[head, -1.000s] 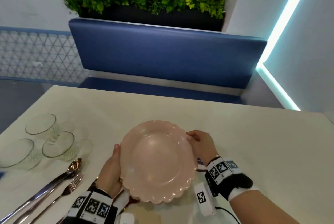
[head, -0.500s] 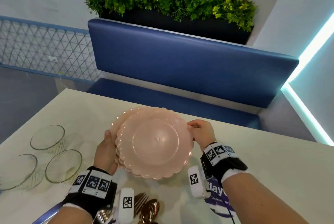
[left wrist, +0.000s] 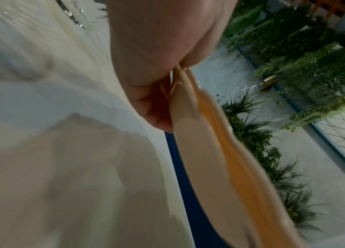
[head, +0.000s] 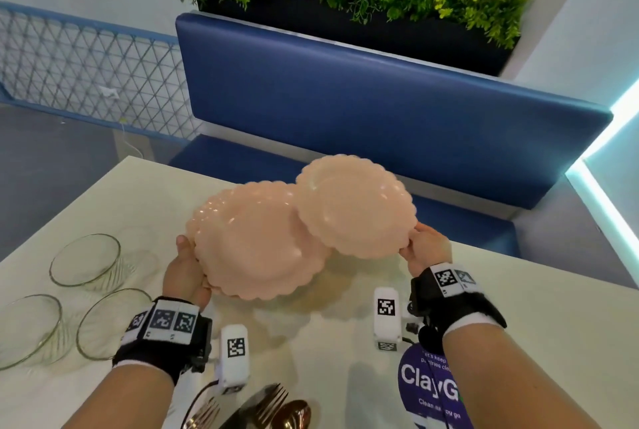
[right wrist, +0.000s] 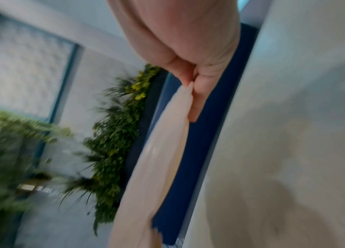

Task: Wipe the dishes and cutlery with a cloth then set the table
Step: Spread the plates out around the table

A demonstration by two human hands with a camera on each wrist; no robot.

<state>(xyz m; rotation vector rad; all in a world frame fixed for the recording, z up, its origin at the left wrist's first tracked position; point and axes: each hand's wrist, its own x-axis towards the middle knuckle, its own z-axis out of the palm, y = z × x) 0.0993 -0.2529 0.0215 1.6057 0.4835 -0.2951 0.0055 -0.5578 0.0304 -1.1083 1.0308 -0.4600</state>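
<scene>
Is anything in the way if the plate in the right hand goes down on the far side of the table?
Nothing visible is. The right hand pinches the single pink plate above the table, whose far side looks bare. The glass bowls and cutlery lie nearer and to the left.

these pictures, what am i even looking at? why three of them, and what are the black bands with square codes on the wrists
A person is working with bare hands and wears three cameras. The wide picture comes from the head; the two blurry ones look along each wrist, from the banded mounts. The left hand holds a stack of pink plates by its rim. The right hand pinches a single pink plate, lifted off to the side. On the table lie three glass bowls, cutlery and a purple wipes packet.
</scene>
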